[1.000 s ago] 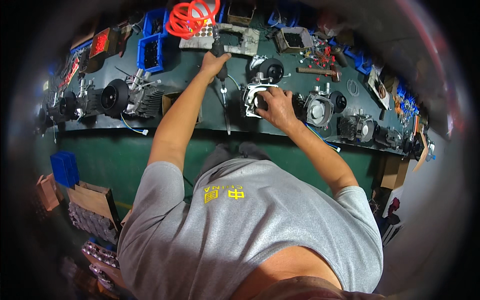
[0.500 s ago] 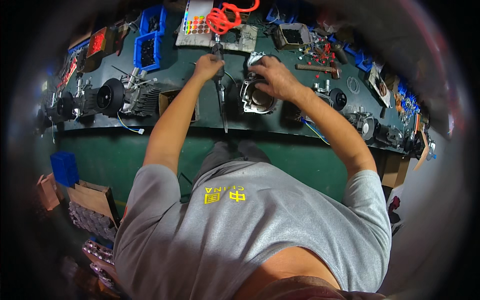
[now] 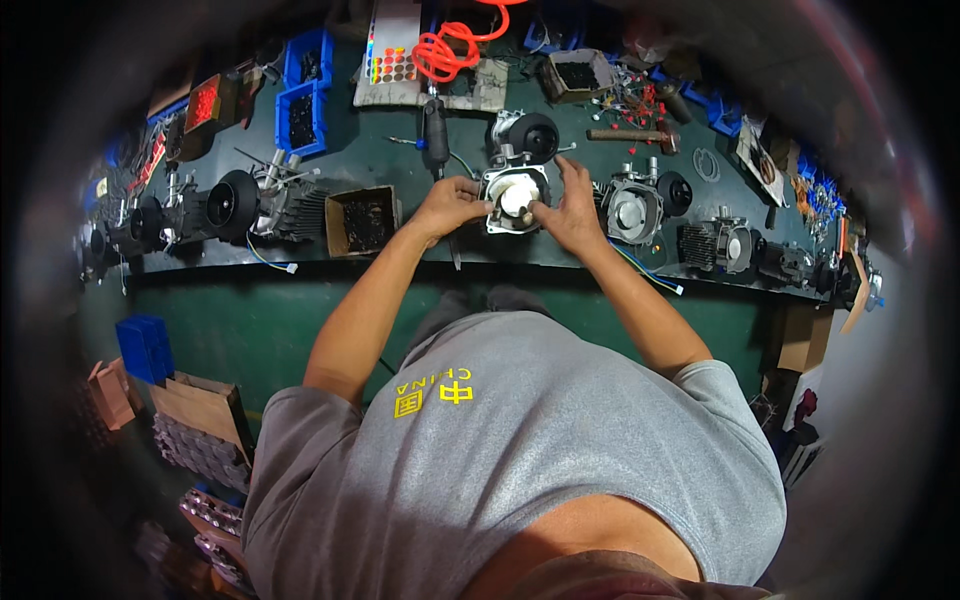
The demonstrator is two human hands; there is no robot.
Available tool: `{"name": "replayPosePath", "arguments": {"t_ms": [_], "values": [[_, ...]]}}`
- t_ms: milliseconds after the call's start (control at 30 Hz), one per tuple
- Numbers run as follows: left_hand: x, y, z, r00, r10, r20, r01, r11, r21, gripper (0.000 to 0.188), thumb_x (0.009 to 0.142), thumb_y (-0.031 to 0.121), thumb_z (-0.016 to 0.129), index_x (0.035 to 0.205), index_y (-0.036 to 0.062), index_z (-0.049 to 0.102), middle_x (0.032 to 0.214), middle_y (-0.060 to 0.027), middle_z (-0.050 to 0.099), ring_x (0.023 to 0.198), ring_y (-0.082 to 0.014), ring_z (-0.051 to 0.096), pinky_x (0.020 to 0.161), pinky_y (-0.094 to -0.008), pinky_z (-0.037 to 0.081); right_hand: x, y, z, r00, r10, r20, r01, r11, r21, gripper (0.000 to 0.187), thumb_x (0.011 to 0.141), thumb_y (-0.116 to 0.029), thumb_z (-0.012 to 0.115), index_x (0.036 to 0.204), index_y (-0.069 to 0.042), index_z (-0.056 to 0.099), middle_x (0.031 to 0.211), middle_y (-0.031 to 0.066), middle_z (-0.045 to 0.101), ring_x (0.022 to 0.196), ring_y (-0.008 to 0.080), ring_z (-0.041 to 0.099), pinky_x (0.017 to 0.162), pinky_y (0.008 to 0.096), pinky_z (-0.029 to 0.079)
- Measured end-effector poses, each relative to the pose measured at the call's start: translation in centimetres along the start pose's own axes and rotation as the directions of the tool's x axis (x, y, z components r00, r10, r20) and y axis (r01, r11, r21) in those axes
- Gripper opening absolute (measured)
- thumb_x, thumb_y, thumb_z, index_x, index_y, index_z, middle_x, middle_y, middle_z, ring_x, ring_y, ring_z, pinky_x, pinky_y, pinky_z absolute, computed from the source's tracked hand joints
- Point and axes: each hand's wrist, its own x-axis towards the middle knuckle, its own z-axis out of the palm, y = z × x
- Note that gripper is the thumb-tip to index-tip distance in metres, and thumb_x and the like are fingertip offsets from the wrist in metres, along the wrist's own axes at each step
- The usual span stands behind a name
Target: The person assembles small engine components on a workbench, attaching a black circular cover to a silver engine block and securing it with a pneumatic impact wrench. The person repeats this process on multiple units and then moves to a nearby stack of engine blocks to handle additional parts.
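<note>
Looking down from afar over a grey shirt (image 3: pixel 560 420), I have both forearms stretched to a dark green bench (image 3: pixel 350 168). Near its edge, at left, stands an open cardboard box (image 3: pixel 337 238) with dark contents. At centre, between my hands, is a metal housing (image 3: pixel 514 186), its round opening toward the camera. My left hand (image 3: pixel 447 208) is partly closed, fingers bent, thumb tip at the housing's left rim; I cannot tell whether it grips. My right hand (image 3: pixel 573 215) is wider open, thumb at the right of the opening, fingers extended along the right side; its hold is likewise unclear. Just beyond the housing sits a black fan wheel (image 3: pixel 533 137); farther right lies a hammer (image 3: pixel 625 135). Left of the wheel is a dark power screwdriver (image 3: pixel 435 130), its shank passing behind the left hand. At far centre is a coiled red hose (image 3: pixel 447 55).
</note>
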Motion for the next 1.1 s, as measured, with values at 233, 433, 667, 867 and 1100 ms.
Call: {"name": "replayPosePath", "arguments": {"t_ms": [233, 433, 667, 867, 1100], "values": [[0.3, 0.1, 0.9, 0.992, 0.116, -0.050, -0.090, 0.927, 0.363, 0.040, 0.086, 0.015, 0.086, 0.111, -0.0068, 0.063, 0.092, -0.0093, 0.069, 0.084, -0.0145, 0.066, 0.077, -0.0302, 0.056, 1.3, 1.8, -0.5, 0.907, 0.265, 0.327, -0.341, 0.918, 0.202, 0.063, 0.078, 0.004, 0.077, 0.138, 0.003, 0.060, 0.117, 0.0136, 0.074, 0.108, 0.0236, 0.069, 0.098, 0.0340, 0.052], [0.1, 0.6, 1.5, 0.985, 0.170, -0.018, -0.155, 0.931, 0.331, 0.040, 0.085, 0.015, 0.085, 0.111, -0.0069, 0.063, 0.092, -0.0101, 0.069, 0.083, -0.0144, 0.066, 0.076, -0.0298, 0.056, 0.4, 3.2, -0.5, 0.906, 0.270, 0.325, -0.328, 0.934, 0.139, 0.062, 0.078, 0.004, 0.078, 0.137, 0.003, 0.058, 0.121, 0.0152, 0.073, 0.113, 0.0249, 0.069, 0.100, 0.0355, 0.053], [0.3, -1.7, 0.5, 0.968, 0.188, -0.166, -0.207, 0.972, -0.109, 0.066, 0.083, 0.015, 0.088, 0.136, -0.0092, 0.056, 0.125, -0.0211, 0.068, 0.117, -0.0244, 0.067, 0.099, -0.0347, 0.056, 0.6, 3.2, 0.4, 0.799, 0.447, 0.402, -0.563, 0.792, 0.237, 0.051, 0.086, -0.007, 0.078, 0.130, 0.004, 0.056, 0.094, 0.0110, 0.066, 0.088, 0.0214, 0.068, 0.069, 0.0392, 0.063], [-0.9, -3.8, 5.5, 0.858, 0.322, -0.401, -0.164, 0.910, 0.381, 0.064, 0.089, 0.027, 0.079, 0.138, -0.0055, 0.055, 0.131, -0.0273, 0.065, 0.120, -0.0400, 0.065, 0.105, -0.0432, 0.050, -1.5, 2.2, 1.4, 0.690, 0.607, 0.394, -0.717, 0.498, 0.487, 0.033, 0.085, -0.013, 0.077, 0.107, 0.004, 0.059, 0.095, 0.0142, 0.070, 0.085, 0.0237, 0.072, 0.068, 0.0389, 0.065], [1.8, -1.4, 2.4, 0.874, 0.451, -0.182, -0.322, 0.817, 0.478, 0.045, 0.094, 0.006, 0.062, 0.139, 0.0025, 0.058, 0.121, -0.0279, 0.069, 0.114, -0.0451, 0.066, 0.098, -0.0452, 0.052, -2.4, -1.7, -4.6, 0.396, 0.333, 0.856, -0.746, 0.660, 0.089, 0.024, 0.096, -0.021, 0.073, 0.101, 0.003, 0.068, 0.084, 0.0130, 0.073, 0.072, 0.0210, 0.074, 0.061, 0.0322, 0.063]]}}
